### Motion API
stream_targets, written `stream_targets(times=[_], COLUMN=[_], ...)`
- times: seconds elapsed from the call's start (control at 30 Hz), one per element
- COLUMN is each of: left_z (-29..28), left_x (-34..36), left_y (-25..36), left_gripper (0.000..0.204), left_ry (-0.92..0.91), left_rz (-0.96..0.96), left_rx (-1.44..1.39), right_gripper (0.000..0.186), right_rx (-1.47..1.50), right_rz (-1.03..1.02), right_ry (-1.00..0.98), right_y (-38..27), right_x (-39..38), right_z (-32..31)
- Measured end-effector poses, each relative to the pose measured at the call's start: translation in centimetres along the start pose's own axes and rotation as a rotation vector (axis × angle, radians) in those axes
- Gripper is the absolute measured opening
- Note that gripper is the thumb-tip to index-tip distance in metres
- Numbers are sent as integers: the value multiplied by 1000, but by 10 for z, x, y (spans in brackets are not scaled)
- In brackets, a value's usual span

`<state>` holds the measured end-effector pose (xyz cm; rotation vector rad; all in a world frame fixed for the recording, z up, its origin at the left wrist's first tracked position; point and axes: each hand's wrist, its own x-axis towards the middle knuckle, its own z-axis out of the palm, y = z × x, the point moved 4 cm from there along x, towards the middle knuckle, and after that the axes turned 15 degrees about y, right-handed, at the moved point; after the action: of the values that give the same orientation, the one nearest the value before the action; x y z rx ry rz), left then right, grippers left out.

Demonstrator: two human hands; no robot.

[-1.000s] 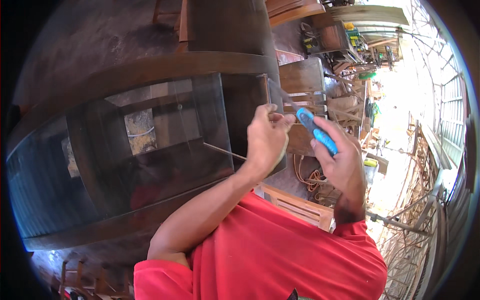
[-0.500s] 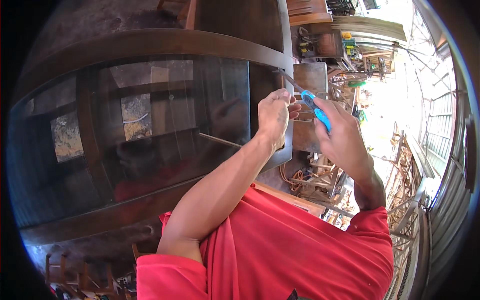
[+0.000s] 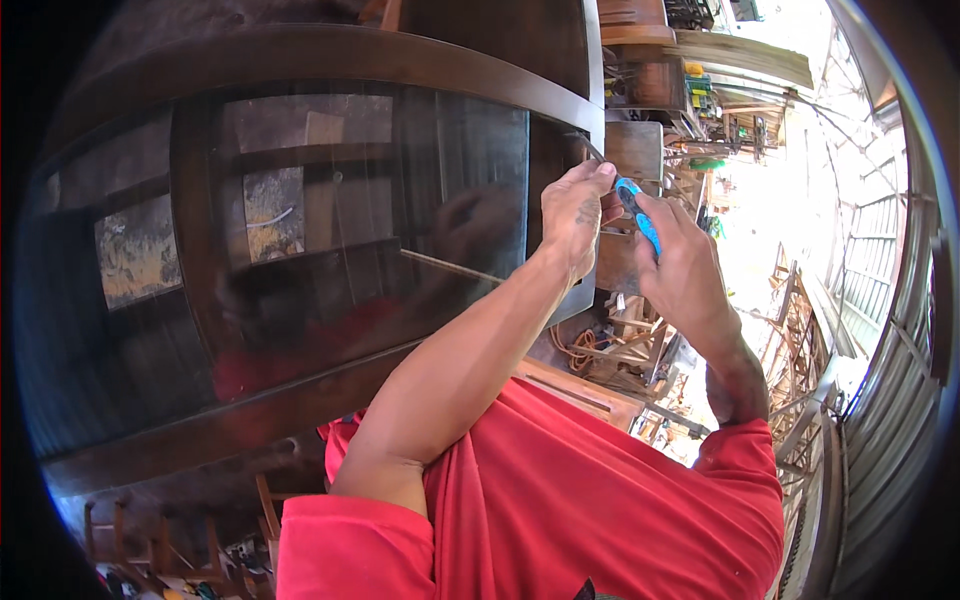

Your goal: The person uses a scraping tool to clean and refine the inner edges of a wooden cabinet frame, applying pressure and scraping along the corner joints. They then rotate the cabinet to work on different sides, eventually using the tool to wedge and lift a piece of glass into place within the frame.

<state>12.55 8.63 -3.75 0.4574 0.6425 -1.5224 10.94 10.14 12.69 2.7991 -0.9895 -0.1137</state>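
Fingers (image 3: 657, 208) of the right hand (image 3: 690, 270) curled round a blue-handled tool (image 3: 640, 218); left hand (image 3: 573, 218) half-bent, hold unclear

Cannot read any text, label, number or sign. Can make out dark marks (image 3: 587, 211) on the left hand (image 3: 571, 203), but too small and blurred to tell as letters or a drawing. Cannot make out lettering on the blue handle (image 3: 641, 222), nor on the yellow and green things (image 3: 698, 88) in the background, too small to read.
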Motion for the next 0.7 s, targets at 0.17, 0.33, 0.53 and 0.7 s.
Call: stream_targets(times=[0.17,0.33,0.53,0.7], left_z=[2,1,-5,-12], left_x=[-1,-5,-4,-7], left_y=[6,7,4,-3], left_gripper=[22,12,8,10], left_ry=[-38,-30,2,66], left_rz=[26,28,33,7], left_rx=[18,14,84,135], right_gripper=[46,53,53,46], right_rx=[-86,-170,-217,-208], right_rz=[-16,-104,-82,18], right_ry=[-42,-71,-124,-229], right_y=[-9,-22,-28,-33], right_x=[1,-5,-14,-21], right_z=[9,19,25,23])
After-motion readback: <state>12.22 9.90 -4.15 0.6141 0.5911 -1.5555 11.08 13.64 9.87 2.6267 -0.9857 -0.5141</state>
